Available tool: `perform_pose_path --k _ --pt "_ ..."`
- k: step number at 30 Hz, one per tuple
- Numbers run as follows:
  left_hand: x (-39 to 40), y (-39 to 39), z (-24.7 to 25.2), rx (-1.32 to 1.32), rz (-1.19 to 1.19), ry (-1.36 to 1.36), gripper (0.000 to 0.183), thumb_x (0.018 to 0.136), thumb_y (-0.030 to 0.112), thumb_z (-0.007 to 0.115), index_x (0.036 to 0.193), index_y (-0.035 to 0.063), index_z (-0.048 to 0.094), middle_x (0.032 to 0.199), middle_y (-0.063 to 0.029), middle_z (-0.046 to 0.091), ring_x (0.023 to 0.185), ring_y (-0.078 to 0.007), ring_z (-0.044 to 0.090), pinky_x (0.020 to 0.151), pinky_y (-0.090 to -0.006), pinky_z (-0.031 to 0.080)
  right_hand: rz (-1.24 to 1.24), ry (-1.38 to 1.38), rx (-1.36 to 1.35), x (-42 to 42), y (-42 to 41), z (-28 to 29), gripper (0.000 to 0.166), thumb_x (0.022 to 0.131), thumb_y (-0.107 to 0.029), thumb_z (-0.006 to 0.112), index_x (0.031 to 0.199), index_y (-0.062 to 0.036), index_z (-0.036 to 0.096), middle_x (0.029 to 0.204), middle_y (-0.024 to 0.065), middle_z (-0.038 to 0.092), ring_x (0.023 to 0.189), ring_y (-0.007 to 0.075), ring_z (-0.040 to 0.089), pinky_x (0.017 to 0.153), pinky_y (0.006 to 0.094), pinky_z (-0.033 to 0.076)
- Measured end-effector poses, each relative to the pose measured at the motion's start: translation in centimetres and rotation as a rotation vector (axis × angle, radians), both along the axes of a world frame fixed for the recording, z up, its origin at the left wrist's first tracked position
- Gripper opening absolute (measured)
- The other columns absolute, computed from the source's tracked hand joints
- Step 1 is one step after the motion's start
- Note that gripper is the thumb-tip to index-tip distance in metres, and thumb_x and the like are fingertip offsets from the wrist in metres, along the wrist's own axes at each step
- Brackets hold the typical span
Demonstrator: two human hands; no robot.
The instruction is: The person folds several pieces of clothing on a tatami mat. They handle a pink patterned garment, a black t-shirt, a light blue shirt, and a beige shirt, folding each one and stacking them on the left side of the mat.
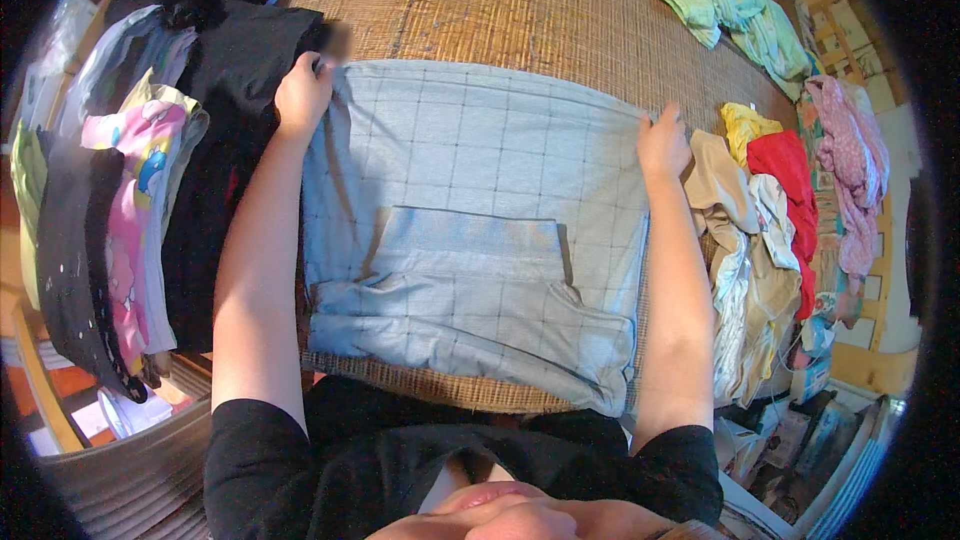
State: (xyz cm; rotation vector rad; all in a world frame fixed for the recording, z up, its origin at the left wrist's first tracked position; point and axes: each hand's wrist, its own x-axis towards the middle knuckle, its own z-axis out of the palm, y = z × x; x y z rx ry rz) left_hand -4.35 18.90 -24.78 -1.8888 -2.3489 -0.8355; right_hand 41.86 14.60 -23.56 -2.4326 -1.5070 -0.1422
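A light blue-grey checked garment [480,135] is spread flat on a woven mat [517,0] in front of me. Its near part is folded over, with a narrower banded section [472,240] lying on top and rumpled cloth along the near edge. My left hand [304,94] pinches the far left corner of the garment, close beside black clothing [251,52]. At the far right corner, my right hand [664,142] grips the cloth between thumb and fingers. The far edge runs fairly straight between both hands.
Folded clothes, including a pink patterned piece [131,232], are stacked at left. Beige clothing [720,172] and a red garment [787,172] are heaped at right. A light green cloth [712,0] lies at the far right, near a pink dotted cloth [847,157].
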Motion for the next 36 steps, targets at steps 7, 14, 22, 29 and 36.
perform_pose_path --k 7,14,22,29,36 --pt "-1.6 3.2 -0.1 -0.048 -0.426 -0.105 0.028 0.072 0.02 0.066 0.094 0.0064 0.053 0.085 -0.0155 0.06 0.086 -0.0274 0.058 0.074 -0.034 0.044 0.657 -0.035 0.072 -5.3 2.5 -1.4 0.022 0.076 -0.024 0.063 0.094 -0.0162 0.054 0.114 0.0078 0.043 0.113 0.0271 0.038 0.091 0.057 0.027" --pt "0.0 2.5 0.2 -0.126 -0.243 0.073 0.023 0.079 0.021 0.06 0.086 0.0046 0.045 0.07 -0.0158 0.057 0.074 -0.0367 0.056 0.066 -0.0406 0.044 0.431 0.13 0.202 -6.9 4.3 -2.4 0.02 0.075 -0.021 0.064 0.092 -0.0159 0.054 0.108 0.0062 0.044 0.107 0.0257 0.042 0.088 0.0524 0.031" --pt "2.2 -2.8 0.6 0.172 -0.262 0.23 0.052 0.069 0.017 0.067 0.116 0.0156 0.044 0.12 -0.0136 0.044 0.109 -0.0315 0.043 0.083 -0.0418 0.039 0.503 0.167 0.238 -3.2 -2.5 -4.2 0.044 0.077 -0.02 0.061 0.117 -0.0098 0.044 0.124 0.0124 0.039 0.118 0.0312 0.035 0.093 0.0554 0.027" --pt "5.7 -12.5 2.5 -0.02 -0.23 -0.027 0.041 0.072 0.02 0.066 0.11 0.0119 0.052 0.113 -0.0206 0.045 0.106 -0.0356 0.044 0.089 -0.0415 0.037 0.436 0.298 0.061 -1.1 -14.0 -0.1 0.039 0.078 -0.018 0.06 0.113 -0.0046 0.048 0.119 0.0213 0.042 0.11 0.0371 0.042 0.091 0.0429 0.036" --pt "4.9 -28.3 9.0 -0.431 -0.185 -0.102 0.045 0.076 0.03 0.064 0.106 -0.0003 0.051 0.098 -0.0233 0.057 0.093 -0.0361 0.056 0.08 -0.0404 0.044 0.232 0.352 -0.329 -3.7 -26.8 6.1 0.048 0.075 -0.03 0.065 0.111 -0.0025 0.049 0.11 0.0248 0.047 0.103 0.0376 0.048 0.084 0.0412 0.042"
